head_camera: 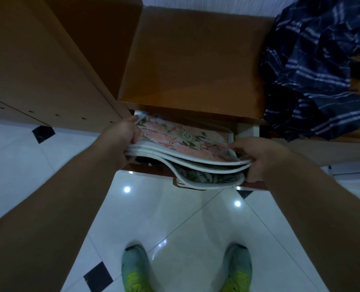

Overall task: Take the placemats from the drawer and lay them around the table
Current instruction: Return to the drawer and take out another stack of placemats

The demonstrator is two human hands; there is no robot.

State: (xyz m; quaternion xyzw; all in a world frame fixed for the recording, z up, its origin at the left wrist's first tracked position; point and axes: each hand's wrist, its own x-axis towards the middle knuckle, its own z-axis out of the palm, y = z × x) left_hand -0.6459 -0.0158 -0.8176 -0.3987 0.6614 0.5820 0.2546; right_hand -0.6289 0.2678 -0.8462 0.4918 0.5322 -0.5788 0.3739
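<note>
A stack of floral placemats (181,140) with white stitched edges lies in the pulled-out drawer (251,187) of a brown wooden cabinet. The top mat is pink and green with a small label. My left hand (120,142) grips the stack's left edge, thumb on top and fingers underneath. My right hand (259,157) grips the right edge the same way. The stack is lifted a little and bends; a lower mat (212,178) sags over the drawer's front.
The cabinet top (196,60) sits just above the drawer, with a dark blue striped cloth (313,76) piled at its right end. A tall wooden panel (38,60) stands to the left. White glossy floor tiles (174,218) and my green shoes (134,268) are below.
</note>
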